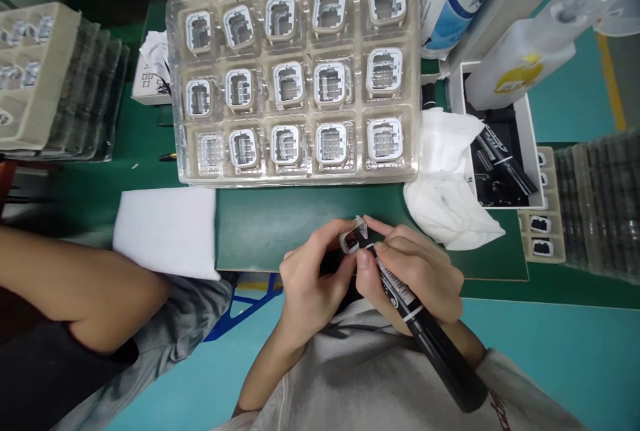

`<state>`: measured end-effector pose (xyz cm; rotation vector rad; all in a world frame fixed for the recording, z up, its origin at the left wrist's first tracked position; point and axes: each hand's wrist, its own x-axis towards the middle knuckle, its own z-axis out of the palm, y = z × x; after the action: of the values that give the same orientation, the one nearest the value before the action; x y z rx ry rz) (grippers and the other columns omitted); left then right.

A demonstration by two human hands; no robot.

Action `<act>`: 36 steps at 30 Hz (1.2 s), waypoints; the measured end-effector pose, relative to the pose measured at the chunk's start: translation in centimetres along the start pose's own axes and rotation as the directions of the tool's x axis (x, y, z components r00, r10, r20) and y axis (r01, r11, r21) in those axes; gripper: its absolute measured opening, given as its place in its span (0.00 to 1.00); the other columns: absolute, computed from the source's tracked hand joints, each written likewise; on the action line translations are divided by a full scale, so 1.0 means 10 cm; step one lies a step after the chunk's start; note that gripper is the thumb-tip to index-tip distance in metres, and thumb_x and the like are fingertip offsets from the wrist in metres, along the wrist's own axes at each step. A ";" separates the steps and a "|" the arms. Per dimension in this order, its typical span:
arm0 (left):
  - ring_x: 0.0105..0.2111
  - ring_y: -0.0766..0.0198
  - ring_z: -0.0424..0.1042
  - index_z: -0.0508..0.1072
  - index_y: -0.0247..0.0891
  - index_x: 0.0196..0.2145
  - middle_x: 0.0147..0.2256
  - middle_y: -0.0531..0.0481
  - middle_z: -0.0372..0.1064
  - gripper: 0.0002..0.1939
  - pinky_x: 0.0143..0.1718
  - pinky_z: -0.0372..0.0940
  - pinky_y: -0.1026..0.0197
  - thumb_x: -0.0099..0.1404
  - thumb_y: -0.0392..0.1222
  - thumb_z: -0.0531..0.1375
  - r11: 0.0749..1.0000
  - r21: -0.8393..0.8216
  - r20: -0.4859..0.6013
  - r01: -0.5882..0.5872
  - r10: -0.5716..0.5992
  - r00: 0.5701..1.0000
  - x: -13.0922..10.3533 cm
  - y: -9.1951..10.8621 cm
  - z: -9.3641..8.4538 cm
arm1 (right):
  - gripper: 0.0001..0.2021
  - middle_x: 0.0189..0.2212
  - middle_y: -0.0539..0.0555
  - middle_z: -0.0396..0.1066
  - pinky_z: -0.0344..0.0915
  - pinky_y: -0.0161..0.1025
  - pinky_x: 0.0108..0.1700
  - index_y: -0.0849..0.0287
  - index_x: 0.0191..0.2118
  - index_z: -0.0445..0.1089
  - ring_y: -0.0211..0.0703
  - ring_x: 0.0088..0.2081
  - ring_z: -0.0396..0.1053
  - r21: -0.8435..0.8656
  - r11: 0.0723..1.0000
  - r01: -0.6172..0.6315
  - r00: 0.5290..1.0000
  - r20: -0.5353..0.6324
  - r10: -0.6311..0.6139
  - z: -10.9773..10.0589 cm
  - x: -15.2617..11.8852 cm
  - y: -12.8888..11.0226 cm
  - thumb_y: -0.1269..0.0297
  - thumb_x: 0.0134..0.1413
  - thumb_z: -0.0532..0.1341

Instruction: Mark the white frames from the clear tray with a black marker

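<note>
My left hand (315, 271) pinches a small white plastic frame (349, 241) between thumb and fingers, above the table's front edge. In my right hand (415, 267) is a black marker (430, 334), slanting down to the right with its thick end toward my body. Its tip end meets the frame or sits right at it; the exact contact is too small to tell. Beyond my hands lies a clear plastic tray (295, 181) with rows of similar white frames (331, 144). One pocket at the tray's front left shows no white frame.
A white foam pad (165, 231) lies left, near another person's arm (85, 277). Crumpled white cloth (453, 204) sits right, beside a white box (536, 171) holding markers and a bottle (520, 61). Stacked trays (90, 91) stand far left, more (600, 211) far right.
</note>
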<state>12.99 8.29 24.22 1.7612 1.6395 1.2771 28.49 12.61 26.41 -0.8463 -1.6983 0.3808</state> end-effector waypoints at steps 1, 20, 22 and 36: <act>0.35 0.65 0.86 0.81 0.46 0.58 0.43 0.52 0.87 0.14 0.41 0.80 0.66 0.77 0.40 0.70 1.000 0.001 0.001 0.005 -0.005 1.000 0.00 0.00 0.00 | 0.12 0.26 0.44 0.73 0.93 0.50 0.48 0.53 0.48 0.74 0.40 0.25 0.74 -0.001 1.000 0.002 1.000 -0.007 -0.002 0.01 -0.01 0.01 0.78 0.67 0.69; 0.34 0.66 0.86 0.81 0.45 0.56 0.42 0.53 0.87 0.15 0.41 0.80 0.67 0.75 0.35 0.72 0.999 -0.033 -0.015 -0.012 0.012 1.000 0.02 -0.01 -0.01 | 0.14 0.32 0.47 0.79 0.91 0.50 0.52 0.54 0.46 0.75 0.43 0.35 0.83 0.119 0.968 -0.219 0.975 0.051 0.214 -0.06 -0.02 -0.02 0.81 0.65 0.70; 0.36 0.66 0.87 0.81 0.44 0.57 0.43 0.53 0.87 0.16 0.43 0.81 0.67 0.74 0.34 0.73 0.997 -0.081 -0.005 0.009 -0.010 1.000 0.02 -0.01 -0.02 | 0.13 0.33 0.47 0.79 0.91 0.50 0.52 0.53 0.46 0.75 0.43 0.36 0.84 0.131 0.964 -0.232 0.972 0.073 0.224 -0.07 -0.02 -0.02 0.80 0.66 0.70; 0.36 0.66 0.87 0.82 0.45 0.58 0.43 0.53 0.87 0.21 0.44 0.81 0.67 0.71 0.29 0.73 0.995 -0.099 0.000 -0.016 0.017 1.000 0.01 -0.03 -0.06 | 0.14 0.30 0.45 0.74 0.92 0.52 0.51 0.56 0.47 0.75 0.39 0.30 0.76 0.139 0.982 -0.126 0.991 0.054 0.119 -0.04 -0.04 -0.01 0.83 0.64 0.70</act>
<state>12.35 8.28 24.29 1.7196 1.5368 1.3406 28.89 12.23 26.34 -0.8447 -1.6436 0.6021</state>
